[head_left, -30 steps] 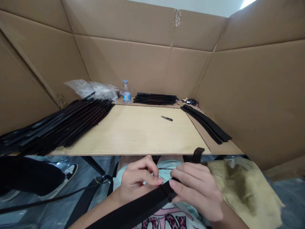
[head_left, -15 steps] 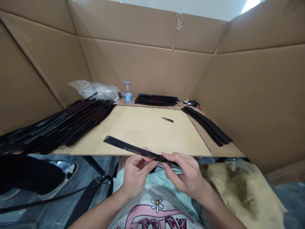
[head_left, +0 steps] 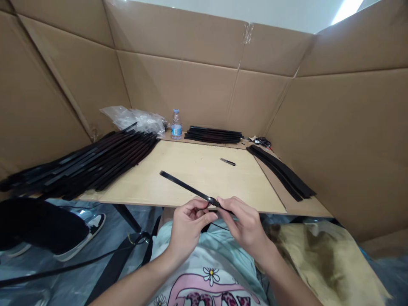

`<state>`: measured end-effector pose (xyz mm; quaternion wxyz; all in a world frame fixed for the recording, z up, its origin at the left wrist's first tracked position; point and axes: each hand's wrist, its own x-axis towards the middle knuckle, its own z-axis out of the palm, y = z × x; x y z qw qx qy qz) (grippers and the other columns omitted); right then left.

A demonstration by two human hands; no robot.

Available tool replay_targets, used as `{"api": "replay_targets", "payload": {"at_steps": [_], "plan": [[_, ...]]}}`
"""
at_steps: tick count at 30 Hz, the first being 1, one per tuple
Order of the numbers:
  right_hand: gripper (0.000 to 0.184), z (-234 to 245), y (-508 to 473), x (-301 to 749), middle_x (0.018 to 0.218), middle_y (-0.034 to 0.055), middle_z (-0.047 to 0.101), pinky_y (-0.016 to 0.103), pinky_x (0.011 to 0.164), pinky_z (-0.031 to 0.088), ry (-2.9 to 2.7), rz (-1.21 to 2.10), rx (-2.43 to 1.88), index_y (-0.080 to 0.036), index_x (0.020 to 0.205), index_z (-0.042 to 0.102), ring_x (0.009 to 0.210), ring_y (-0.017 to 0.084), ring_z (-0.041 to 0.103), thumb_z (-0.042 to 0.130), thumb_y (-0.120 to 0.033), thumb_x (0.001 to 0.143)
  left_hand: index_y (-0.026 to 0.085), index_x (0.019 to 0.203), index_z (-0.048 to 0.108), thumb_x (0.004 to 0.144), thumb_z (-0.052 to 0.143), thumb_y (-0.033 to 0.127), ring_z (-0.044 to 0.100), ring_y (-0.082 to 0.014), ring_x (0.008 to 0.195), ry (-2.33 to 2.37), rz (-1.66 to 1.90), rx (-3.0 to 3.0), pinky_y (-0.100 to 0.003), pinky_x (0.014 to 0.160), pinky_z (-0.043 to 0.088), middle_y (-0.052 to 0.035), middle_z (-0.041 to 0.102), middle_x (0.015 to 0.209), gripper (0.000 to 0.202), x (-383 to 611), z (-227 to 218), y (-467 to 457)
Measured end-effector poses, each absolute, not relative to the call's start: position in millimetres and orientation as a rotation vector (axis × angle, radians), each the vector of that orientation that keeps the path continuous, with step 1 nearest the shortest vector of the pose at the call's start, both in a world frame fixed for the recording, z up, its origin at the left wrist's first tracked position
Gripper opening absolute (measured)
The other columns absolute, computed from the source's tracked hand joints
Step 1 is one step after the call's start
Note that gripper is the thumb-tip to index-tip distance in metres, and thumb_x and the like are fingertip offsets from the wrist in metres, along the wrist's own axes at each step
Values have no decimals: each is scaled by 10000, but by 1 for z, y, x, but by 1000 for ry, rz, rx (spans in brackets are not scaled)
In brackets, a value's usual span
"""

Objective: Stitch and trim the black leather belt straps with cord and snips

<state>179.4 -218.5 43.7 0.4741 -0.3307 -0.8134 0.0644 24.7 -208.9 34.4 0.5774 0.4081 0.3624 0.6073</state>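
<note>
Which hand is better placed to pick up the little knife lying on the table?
Probably your right hand: it holds the thin black strip closer to the small black-handled steel knife on the pale wooden tabletop. Your left hand sits further left of the knife.

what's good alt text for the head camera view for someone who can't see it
The left hand and right hand pinch one end of a long black strip just above the edge of a pale wooden table. Bundles of similar black strips, a small knife and a plastic water bottle sit on the table, walled in by cardboard sheets.
</note>
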Motion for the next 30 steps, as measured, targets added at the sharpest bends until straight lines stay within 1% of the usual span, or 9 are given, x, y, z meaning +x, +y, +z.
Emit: {"api": "replay_targets", "payload": {"at_steps": [3, 7, 11, 15, 20, 23, 27, 28, 30], "plan": [[305, 40, -219, 175, 940, 98, 636, 338, 732, 530, -1997, 111, -792, -181, 1177, 569, 862, 210, 605, 491, -60, 909, 124, 629, 635, 518, 827, 198, 497, -82, 537, 864, 1404, 947, -191, 530, 423, 25, 581, 566, 234, 25, 33, -209], [292, 38, -221, 167, 965, 115, 620, 344, 740, 533, -1951, 133, -788, -176, 1159, 600, 881, 218, 598, 509, -74, 901, 121, 637, 664, 560, 812, 217, 538, -98, 570, 847, 1423, 971, -200, 566, 452, 1, 634, 588, 192, 23, 36, -210], [262, 41, -224, 165, 956, 108, 604, 333, 731, 528, -1915, 255, -783, -181, 1134, 620, 876, 211, 589, 529, -103, 900, 126, 663, 687, 577, 811, 220, 572, -111, 597, 800, 1433, 998, -203, 585, 472, -11, 670, 621, 178, 20, 41, -211], [307, 46, -228, 171, 1022, 110, 560, 336, 794, 506, -1955, 442, -776, -200, 1172, 605, 941, 200, 568, 483, -89, 913, 125, 676, 702, 581, 812, 205, 602, -123, 629, 704, 1423, 1021, -208, 608, 488, -32, 705, 677, 165, 17, 46, -210], [267, 50, -229, 177, 1000, 82, 569, 322, 818, 494, -1923, 580, -767, -219, 1130, 624, 945, 188, 572, 550, -117, 894, 123, 605, 677, 587, 797, 163, 589, -109, 619, 669, 1424, 1060, -186, 602, 475, -10, 668, 625, 128, 15, 49, -209], [262, 48, -229, 179, 998, 63, 586, 309, 794, 497, -1874, 649, -830, -237, 1134, 605, 917, 181, 574, 596, -174, 880, 129, 566, 634, 597, 782, 147, 549, -90, 575, 675, 1431, 1082, -172, 552, 445, 15, 620, 594, 153, 14, 49, -209], [476, 46, -229, 180, 991, 37, 572, 266, 693, 488, -1815, 690, -999, -269, 1299, 476, 781, 146, 545, 642, -251, 853, 135, 583, 602, 610, 778, 162, 514, -80, 554, 675, 1381, 1103, -173, 531, 418, 29, 583, 592, 180, 12, 48, -206], [486, 47, -229, 181, 965, 29, 564, 256, 665, 475, -1827, 690, -1023, -269, 1304, 473, 752, 140, 527, 645, -261, 850, 137, 589, 595, 611, 779, 170, 511, -81, 559, 671, 1372, 1102, -175, 534, 416, 29, 578, 598, 188, 12, 48, -206], [381, 48, -229, 181, 897, 16, 548, 242, 618, 443, -1863, 694, -1050, -254, 1219, 542, 719, 136, 497, 641, -276, 852, 140, 598, 583, 608, 786, 188, 509, -83, 571, 667, 1359, 1100, -178, 541, 412, 31, 566, 606, 209, 12, 46, -205]]}}
